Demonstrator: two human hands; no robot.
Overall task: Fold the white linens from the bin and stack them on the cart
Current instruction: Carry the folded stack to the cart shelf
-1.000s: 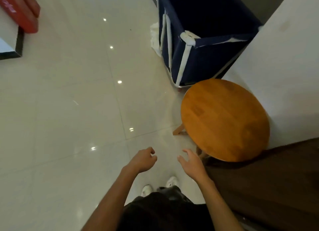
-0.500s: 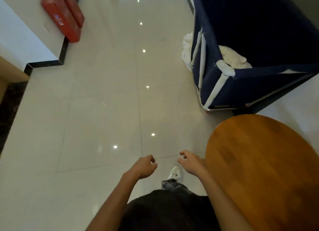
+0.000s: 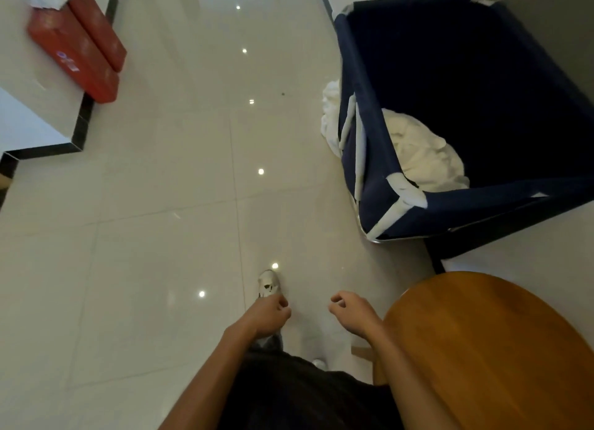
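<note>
A dark blue fabric bin (image 3: 379, 185) with a white frame stands on the floor at the upper right. Crumpled white linens (image 3: 424, 153) lie in its bottom. Another white cloth (image 3: 331, 121) hangs or lies outside the bin's left side. My left hand (image 3: 268, 315) and my right hand (image 3: 353, 314) hang low in front of me, fingers loosely curled, holding nothing. Both hands are well short of the bin. No cart is in view.
A round wooden stool (image 3: 488, 349) sits close at my lower right, just below the bin. Red boxes (image 3: 80, 47) stand by a white wall corner with black skirting (image 3: 80, 134) at the upper left. Glossy tiled floor (image 3: 160, 237) stretches ahead.
I have walked forward and the view has turned, so the bin is nearer and its linens show. The stool has slid to my lower right. My hands stay loosely curled and hold nothing.
</note>
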